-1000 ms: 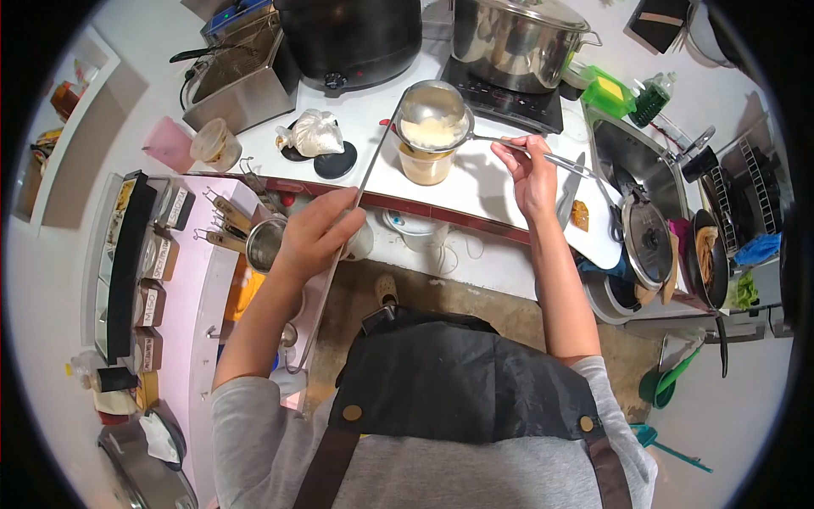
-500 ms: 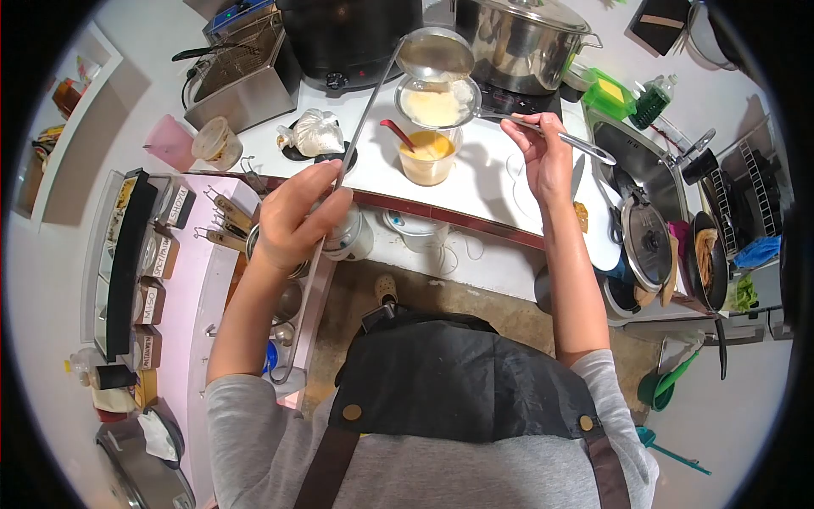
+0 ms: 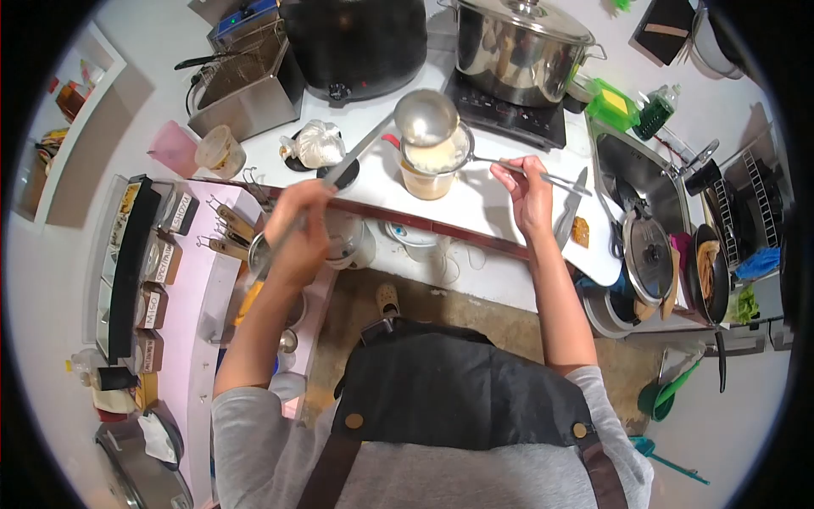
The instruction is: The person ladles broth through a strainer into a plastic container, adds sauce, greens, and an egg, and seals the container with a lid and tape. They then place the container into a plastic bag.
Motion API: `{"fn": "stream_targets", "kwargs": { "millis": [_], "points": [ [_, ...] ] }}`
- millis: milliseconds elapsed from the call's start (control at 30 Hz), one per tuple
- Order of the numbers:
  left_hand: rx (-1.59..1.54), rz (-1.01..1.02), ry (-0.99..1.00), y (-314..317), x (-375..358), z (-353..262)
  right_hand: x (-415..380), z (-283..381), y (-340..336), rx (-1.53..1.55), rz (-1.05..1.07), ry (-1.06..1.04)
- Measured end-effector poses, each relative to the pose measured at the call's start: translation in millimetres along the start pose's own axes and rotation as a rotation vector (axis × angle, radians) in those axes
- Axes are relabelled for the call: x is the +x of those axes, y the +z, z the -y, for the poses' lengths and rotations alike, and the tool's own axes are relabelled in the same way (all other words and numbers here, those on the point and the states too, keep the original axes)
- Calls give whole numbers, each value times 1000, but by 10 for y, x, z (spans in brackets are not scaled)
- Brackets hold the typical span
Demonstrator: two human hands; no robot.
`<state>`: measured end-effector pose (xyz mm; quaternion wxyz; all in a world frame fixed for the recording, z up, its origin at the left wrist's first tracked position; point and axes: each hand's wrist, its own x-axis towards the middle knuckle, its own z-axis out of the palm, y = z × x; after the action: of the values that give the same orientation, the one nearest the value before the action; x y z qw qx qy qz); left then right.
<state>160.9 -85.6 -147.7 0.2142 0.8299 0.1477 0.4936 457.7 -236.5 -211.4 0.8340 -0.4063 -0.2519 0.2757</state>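
My left hand (image 3: 301,229) is closed round the long handle of a metal ladle (image 3: 426,119), whose bowl is tilted over a strainer. In my right hand (image 3: 530,199) is the handle of that strainer (image 3: 441,156), which holds a pale, creamy mass. The strainer rests over or just above a clear plastic container (image 3: 426,185) near the counter's front edge. A red utensil handle (image 3: 391,141) pokes out on the container's left side. The contents of the container are mostly hidden by the strainer.
A large steel pot (image 3: 521,51) stands on an induction cooker (image 3: 543,123). Behind are a black cooker (image 3: 354,51) and a fryer (image 3: 246,93). A tied plastic bag (image 3: 319,144) sits left. A knife (image 3: 570,212) lies on a white board (image 3: 600,246), beside the sink (image 3: 644,161).
The ladle has come down and nearer, with my left hand lower. The strainer has moved from behind the container to over it. The red utensil leans further left.
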Motion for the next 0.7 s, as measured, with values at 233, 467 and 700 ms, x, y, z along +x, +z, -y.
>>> {"fn": "stream_targets", "kwargs": {
  "millis": [233,467,700],
  "points": [
    [-534,-231,-664,-358,784,302,-35,0,-14,23,49,54],
    [-496,-284,-348,-856,2180,543,-227,-30,-67,77,-53,212],
    [-149,-248,-148,-648,3785,1086,-571,1168,193,-555,412,881]
  ]
}}
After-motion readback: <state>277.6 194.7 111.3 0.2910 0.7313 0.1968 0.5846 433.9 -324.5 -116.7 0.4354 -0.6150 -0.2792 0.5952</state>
